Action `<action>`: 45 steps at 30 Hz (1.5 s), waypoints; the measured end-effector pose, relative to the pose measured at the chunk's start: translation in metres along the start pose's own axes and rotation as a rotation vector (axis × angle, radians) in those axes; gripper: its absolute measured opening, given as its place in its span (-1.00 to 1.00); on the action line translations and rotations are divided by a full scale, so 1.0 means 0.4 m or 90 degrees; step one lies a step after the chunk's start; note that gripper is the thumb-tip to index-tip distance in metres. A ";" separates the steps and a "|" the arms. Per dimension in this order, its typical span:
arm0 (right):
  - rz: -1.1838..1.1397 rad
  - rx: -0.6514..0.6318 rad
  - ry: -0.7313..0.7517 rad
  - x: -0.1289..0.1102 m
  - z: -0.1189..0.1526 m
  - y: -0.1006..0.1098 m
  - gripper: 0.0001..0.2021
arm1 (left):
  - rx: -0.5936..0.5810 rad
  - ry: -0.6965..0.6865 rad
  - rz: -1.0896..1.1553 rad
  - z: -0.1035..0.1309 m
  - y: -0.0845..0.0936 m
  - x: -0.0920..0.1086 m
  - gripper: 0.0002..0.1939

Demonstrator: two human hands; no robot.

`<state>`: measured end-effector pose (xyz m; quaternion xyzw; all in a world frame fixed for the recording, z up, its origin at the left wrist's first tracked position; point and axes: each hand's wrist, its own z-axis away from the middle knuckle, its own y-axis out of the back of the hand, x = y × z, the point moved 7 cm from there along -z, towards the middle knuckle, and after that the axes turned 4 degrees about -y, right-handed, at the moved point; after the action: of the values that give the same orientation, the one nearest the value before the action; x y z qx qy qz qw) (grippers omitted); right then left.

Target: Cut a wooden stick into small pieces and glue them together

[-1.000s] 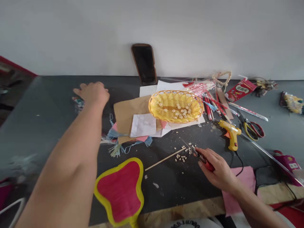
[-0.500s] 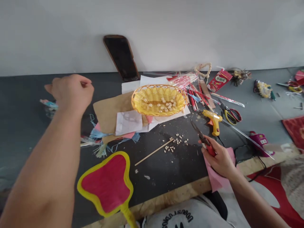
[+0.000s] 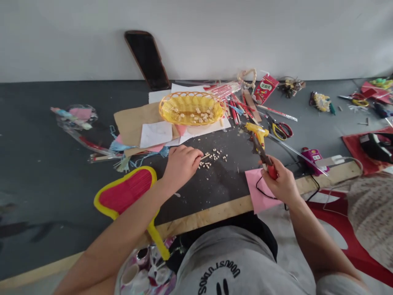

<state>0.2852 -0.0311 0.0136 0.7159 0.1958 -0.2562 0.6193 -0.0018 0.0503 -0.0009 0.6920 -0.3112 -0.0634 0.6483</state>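
My left hand (image 3: 183,164) is closed on a thin wooden stick (image 3: 205,156) low over the dark table; only the stick's tip shows past the fingers. Just beyond that tip lie several small cut wooden bits (image 3: 216,154). In my right hand (image 3: 281,180) is a pair of pliers (image 3: 263,155) with red handles, gripped in the fist, jaws pointing away from me. The jaws overlap a yellow glue gun (image 3: 257,130) in view. A yellow oval basket (image 3: 192,108) with pale clusters inside stands behind the bits. Under my left forearm lies a red fan shape with a yellow edge (image 3: 127,190).
A phone (image 3: 147,60) leans on the back wall. Scissors (image 3: 279,128), red sticks and a red drink carton (image 3: 265,89) lie right of the basket. Pink paper (image 3: 260,190) hangs over the wooden table edge (image 3: 202,215). Tassels and plastic wrapping lie at left.
My left hand has come down from the upper left and taken hold of the wooden stick. My right hand still holds the pliers. The camera view has shifted.
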 end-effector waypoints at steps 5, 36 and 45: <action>-0.024 0.044 -0.034 0.032 0.031 0.059 -0.57 | -0.001 0.027 -0.024 -0.010 -0.036 0.018 -0.80; -0.125 -0.083 0.191 -0.123 0.014 -0.086 -0.64 | 0.035 0.163 0.027 0.010 0.014 -0.045 -0.83; -0.251 -0.104 0.142 -0.218 -0.105 -0.172 -0.66 | 0.249 0.051 0.089 0.029 0.066 -0.035 -0.74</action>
<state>0.1801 0.0242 0.0170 0.6353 0.4192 -0.2750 0.5875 -0.0278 0.0485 0.0175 0.7831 -0.3389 0.0708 0.5165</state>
